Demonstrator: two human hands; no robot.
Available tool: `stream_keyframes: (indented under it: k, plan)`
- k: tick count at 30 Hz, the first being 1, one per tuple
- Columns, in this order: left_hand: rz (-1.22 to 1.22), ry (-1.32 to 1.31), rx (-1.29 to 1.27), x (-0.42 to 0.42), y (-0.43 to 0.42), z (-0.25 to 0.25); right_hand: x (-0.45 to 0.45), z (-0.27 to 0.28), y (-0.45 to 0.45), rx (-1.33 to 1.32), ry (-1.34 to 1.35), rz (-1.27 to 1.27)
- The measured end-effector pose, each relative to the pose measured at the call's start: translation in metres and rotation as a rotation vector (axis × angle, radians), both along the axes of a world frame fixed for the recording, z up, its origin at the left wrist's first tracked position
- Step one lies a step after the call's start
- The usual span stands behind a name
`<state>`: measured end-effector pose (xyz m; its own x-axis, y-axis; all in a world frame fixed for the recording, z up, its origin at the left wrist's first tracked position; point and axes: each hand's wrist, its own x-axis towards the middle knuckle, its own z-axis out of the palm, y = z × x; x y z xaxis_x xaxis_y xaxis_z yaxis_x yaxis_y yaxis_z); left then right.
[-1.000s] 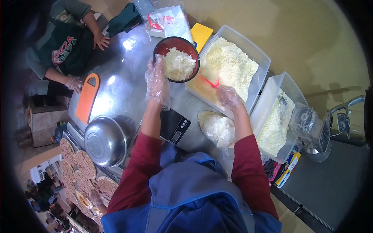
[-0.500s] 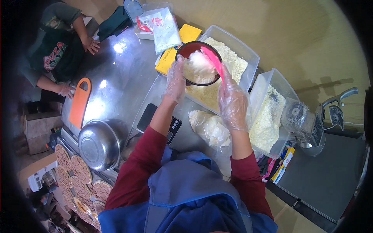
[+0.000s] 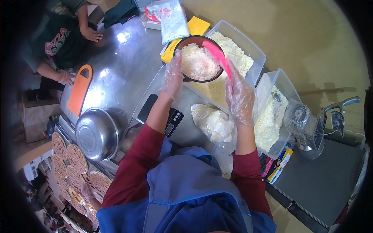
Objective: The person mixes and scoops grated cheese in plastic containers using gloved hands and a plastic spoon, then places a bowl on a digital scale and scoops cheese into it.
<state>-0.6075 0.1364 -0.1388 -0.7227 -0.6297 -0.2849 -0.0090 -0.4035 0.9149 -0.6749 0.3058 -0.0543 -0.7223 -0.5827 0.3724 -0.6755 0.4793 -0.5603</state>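
Fingers [image 3: 177,60] of the gloved L hand [image 3: 173,75] are closed on the L side of a dark-rimmed bowl [image 3: 193,40], thumb side at the rim; the rest are mostly hidden by the bowl, so their exact spread can't be told. By the fingers of the R hand [image 3: 240,93], also in clear plastic, the lower end of a pink tool [image 3: 217,54] is pinched, w/ its upper end angled over the bowl's R side. The bowl is held up, approx. level, above the bench [image 3: 128,70], overlapping in view the L part of a clear tub [image 3: 257,70]; white crumbly food [image 3: 199,64] is contained in it. More pale crumbs are held in that tub & in a 2nd tub [image 3: 264,90] to the R. Btwn the forearms, a plastic bag w/ white contents [image 3: 213,123] is seen, plus a black digital scale [image 3: 175,119], partly covered by the L forearm. Behind the bowl, yellow boxes [image 3: 199,26] & a white packet [image 3: 175,23] are placed. Far L, an orange board [image 3: 80,91] is touched or nearly touched by a co-worker's gloved hand [image 3: 67,77]; nearer, an overturned steel bowl [image 3: 95,134] is seen.
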Motion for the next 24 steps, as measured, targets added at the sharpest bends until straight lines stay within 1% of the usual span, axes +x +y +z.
stream_keyframes:
  k: [2, 3, 4, 5, 7, 8, 9, 10, 11, 12, 13, 14, 15, 16, 17, 18, 20, 21, 22, 24]
  plan:
    - [0.004, -0.006, -0.009, 0.008, -0.006, 0.002, 0.001, 0.001, 0.003, 0.182, 0.006, 0.011]
    - [-0.006, -0.014, -0.053, 0.013, -0.011, 0.004, 0.002, 0.000, 0.001, 0.190, 0.001, 0.023]
    - [-0.015, -0.031, -0.092, 0.019, -0.013, 0.002, 0.005, -0.002, -0.001, 0.068, 0.000, 0.004]
    - [0.001, -0.054, -0.078, 0.023, -0.017, -0.003, 0.009, -0.006, -0.002, -0.054, -0.009, -0.012]
    - [0.000, -0.124, -0.377, 0.035, -0.026, -0.011, 0.019, -0.008, -0.001, 0.019, -0.053, 0.036]
    - [0.014, -0.154, -0.366, 0.044, -0.025, -0.010, 0.023, -0.011, 0.000, 0.078, -0.069, 0.066]
    - [-0.033, -0.197, -0.373, 0.048, -0.026, 0.005, 0.026, -0.021, -0.001, -0.004, -0.090, 0.027]
    - [-0.082, -0.235, -0.380, 0.054, -0.025, 0.011, 0.030, -0.021, -0.001, 0.005, -0.107, 0.043]
    - [-0.111, -0.251, -0.429, 0.059, -0.026, 0.007, 0.034, -0.015, -0.001, 0.117, -0.130, 0.070]
    - [-0.102, -0.257, -0.426, 0.065, -0.023, 0.006, 0.035, -0.011, 0.000, 0.223, -0.143, 0.098]
    - [-0.070, -0.237, -0.634, 0.071, -0.019, 0.006, 0.033, -0.026, 0.000, 0.104, 0.054, 0.197]
    - [-0.037, -0.215, -0.843, 0.076, -0.015, 0.005, 0.035, -0.026, 0.003, 0.104, 0.052, 0.205]
    - [-0.026, -0.224, -0.840, 0.082, -0.013, 0.003, 0.038, -0.025, 0.005, -0.009, -0.223, 0.165]
    - [-0.040, -0.284, -0.902, 0.091, -0.013, -0.002, 0.041, -0.024, 0.008, -0.118, -0.501, 0.122]
    - [-0.057, -0.344, -0.963, 0.102, -0.012, -0.006, 0.038, -0.022, 0.012, -0.184, -0.577, 0.158]
    - [-0.048, -0.357, -0.964, 0.114, -0.016, -0.013, 0.037, -0.023, 0.016, -0.184, -0.585, 0.171]
    - [-0.111, -0.493, -0.871, 0.137, -0.023, -0.024, 0.035, -0.024, 0.025, -0.315, -0.766, 0.218]
    - [-0.012, -0.536, -0.464, 0.140, -0.021, -0.013, 0.033, -0.024, 0.033, -0.279, -0.761, 0.230]
    - [-0.008, -0.545, -0.466, 0.151, -0.021, -0.017, 0.034, -0.024, 0.040, -0.282, -0.770, 0.235]
    - [-0.036, -0.691, -0.473, 0.175, -0.020, -0.029, 0.038, -0.024, 0.056, -0.293, -0.831, 0.226]
